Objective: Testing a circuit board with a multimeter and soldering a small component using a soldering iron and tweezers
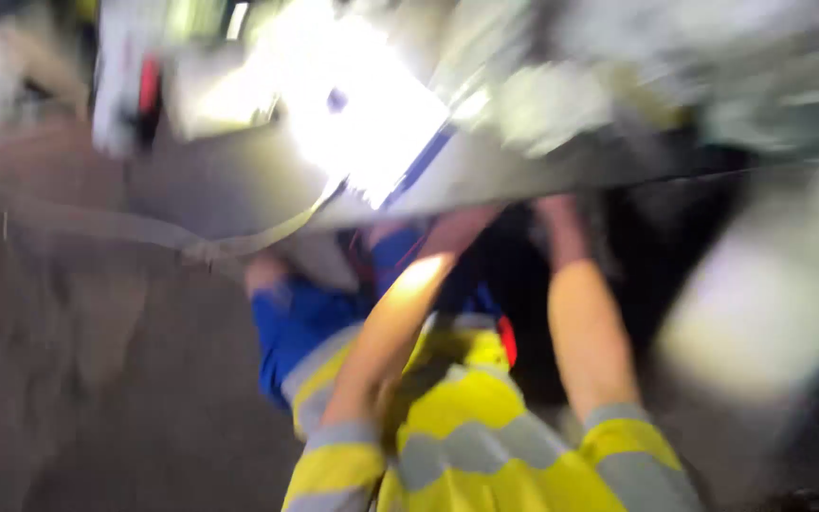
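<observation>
Reaching forward, both your forearms run up from the yellow-and-grey reflective sleeves [471, 446] toward the underside of a grey metal panel [239, 185]. Frame heavily motion-blurred; read with caution.

Left hand [462, 228]: sits right at the panel's lower edge, apparently touching it. Fingers smear into the metal, so you cannot tell whether they are curled around the edge or flat against it.

Right hand [561, 223]: just beside the left, also up at that edge, against a dark gap. Grip likewise unreadable.

Both arms raised side by side suggest you are bracing or steadying the panel from below, a judgement only.

Outward: just left of and below your left hand, a blue-clad shape [300, 327], possibly another person's sleeve. Above both hands, a glaring white patch [362, 114] washes out the panel top. Further left, brown ground [68, 379].
</observation>
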